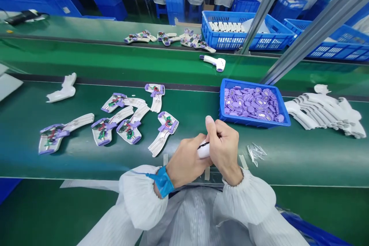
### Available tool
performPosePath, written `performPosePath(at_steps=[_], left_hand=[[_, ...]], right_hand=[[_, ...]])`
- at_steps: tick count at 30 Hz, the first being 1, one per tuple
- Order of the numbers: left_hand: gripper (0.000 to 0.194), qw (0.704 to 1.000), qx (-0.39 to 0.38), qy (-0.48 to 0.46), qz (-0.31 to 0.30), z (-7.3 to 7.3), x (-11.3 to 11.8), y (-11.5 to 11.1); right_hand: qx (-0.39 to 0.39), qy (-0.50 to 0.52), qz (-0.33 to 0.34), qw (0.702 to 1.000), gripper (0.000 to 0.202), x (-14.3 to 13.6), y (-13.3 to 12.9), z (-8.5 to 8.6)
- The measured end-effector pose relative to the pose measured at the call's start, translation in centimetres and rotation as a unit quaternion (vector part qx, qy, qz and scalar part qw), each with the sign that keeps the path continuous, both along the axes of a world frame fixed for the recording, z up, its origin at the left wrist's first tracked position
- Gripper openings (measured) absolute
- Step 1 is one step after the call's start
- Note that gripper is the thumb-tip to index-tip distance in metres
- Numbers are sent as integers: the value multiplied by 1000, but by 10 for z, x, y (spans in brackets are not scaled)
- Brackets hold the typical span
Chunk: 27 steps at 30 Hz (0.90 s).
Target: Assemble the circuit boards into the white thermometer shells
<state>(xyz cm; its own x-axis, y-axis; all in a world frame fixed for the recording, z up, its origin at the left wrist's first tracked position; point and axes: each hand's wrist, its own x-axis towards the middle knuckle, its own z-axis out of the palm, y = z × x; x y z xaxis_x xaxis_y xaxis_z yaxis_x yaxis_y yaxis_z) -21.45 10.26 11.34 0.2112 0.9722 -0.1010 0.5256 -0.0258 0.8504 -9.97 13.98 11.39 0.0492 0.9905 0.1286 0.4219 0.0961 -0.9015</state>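
Observation:
Both hands meet over the near edge of the green belt, around a white plastic device [203,150]. My left hand [187,159], with a blue band at the wrist, is wrapped round it. My right hand [223,146] is closed against the device's other side, thumb raised; most of the device is hidden by the fingers. To the left lie several open white shells with purple parts and wiring, the nearest one [165,132] beside my left hand. Beyond my right hand stands a blue tray [255,123] of purple pieces [250,102]. Small clear pieces [256,153] lie right of my right hand.
Stacked white shells [325,113] lie at the right, and a single white shell [63,89] at the left. A white and purple device [213,62] rests on the middle belt. Farther back are blue crates [248,42], a slanting metal post [317,27] and people in white coats.

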Motion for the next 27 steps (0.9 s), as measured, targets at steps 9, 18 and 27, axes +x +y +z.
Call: performPosePath(at_steps=[9,18,27], left_hand=[[35,993,-27,-117,12,-4,-20,0],[53,946,295,130,28,-42,-19,-15],[35,997,53,43,-46,-12,-22,-2]], right_hand=[[-176,-10,167,970,64,32,1,1],[-387,119,155,901,79,49,-20,1],[-105,-56,130,984,66,50,-20,-12]])
